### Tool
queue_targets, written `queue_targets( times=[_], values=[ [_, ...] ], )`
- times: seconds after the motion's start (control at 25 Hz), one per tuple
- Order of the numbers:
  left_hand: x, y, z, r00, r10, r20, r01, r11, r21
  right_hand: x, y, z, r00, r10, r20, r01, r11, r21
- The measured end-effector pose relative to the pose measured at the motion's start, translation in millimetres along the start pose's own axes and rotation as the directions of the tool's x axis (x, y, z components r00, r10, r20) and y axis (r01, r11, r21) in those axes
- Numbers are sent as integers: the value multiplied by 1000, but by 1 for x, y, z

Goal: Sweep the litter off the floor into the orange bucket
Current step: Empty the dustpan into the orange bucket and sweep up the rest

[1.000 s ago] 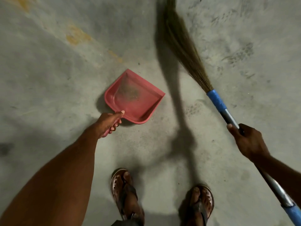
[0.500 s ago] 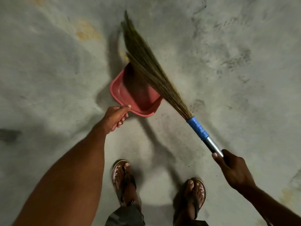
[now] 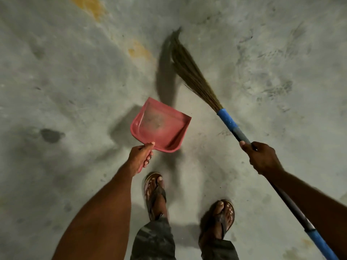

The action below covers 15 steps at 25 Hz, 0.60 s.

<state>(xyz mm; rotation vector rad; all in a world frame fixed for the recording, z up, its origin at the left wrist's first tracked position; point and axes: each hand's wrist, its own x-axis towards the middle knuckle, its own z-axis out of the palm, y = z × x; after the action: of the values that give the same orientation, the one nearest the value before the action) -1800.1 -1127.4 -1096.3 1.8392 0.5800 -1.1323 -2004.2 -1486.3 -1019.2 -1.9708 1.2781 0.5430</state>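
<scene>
The floor [image 3: 65,76] is bare grey concrete, mottled and scuffed, with faint smudged marks across the right side of the frame. A yellow-orange stain [image 3: 90,5] sits at the top left and a smaller one [image 3: 139,50] lies above centre. A dark blotch [image 3: 50,135] marks the left side. The light is low and hard, so everything throws a heavy shadow toward the left.

The person stands at the bottom of the frame in brown sandals [image 3: 155,192], with camouflage trouser cuffs [image 3: 154,239] just showing.

Their left hand [image 3: 140,156] is wrapped around the handle of a red dustpan [image 3: 161,126] at the middle of the frame, thumb on top. The pan's open mouth points to the upper right. A thin film of fine dust and grit [image 3: 153,120], the litter, lies across the pan's inside. The pan's shadow falls on the concrete to its left.

Their right hand [image 3: 262,158] is closed around the grey shaft of a broom [image 3: 228,120], just below its blue sleeve. The handle runs under the forearm to the lower right corner, where a second blue sleeve shows. The brown bristles [image 3: 189,72] reach up toward the top centre, above and to the right of the pan and clear of it. Their dark shadow lies between bristles and pan.
</scene>
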Motion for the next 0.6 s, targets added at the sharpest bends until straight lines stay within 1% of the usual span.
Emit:
queue_targets(
  times=[0.12,0.24,0.36,0.48,0.52,0.6],
  values=[
    [63,-16,-4,999,-5,-51,5,1000,6,53,8,49,998,20,59,-17,999,-51],
    [127,-25,-10,996,-3,-86,3,1000,4,80,27,98,991,-32,128,40,998,-55],
    [155,-23,-15,996,43,-73,-42,999,19,61,47,117,975,-118,190,138,985,-100],
    [155,-15,-19,993,89,-78,-92,995,-40,26,56,108,942,-187,280,242,954,-176],
    [149,-14,-21,991,103,-90,-111,990,-82,12,58,103,937,-188,293,243,956,-165],
    [128,-9,-27,982,141,-123,-161,972,-169,-18,57,89,946,-195,258,231,966,-115]
  ],
)
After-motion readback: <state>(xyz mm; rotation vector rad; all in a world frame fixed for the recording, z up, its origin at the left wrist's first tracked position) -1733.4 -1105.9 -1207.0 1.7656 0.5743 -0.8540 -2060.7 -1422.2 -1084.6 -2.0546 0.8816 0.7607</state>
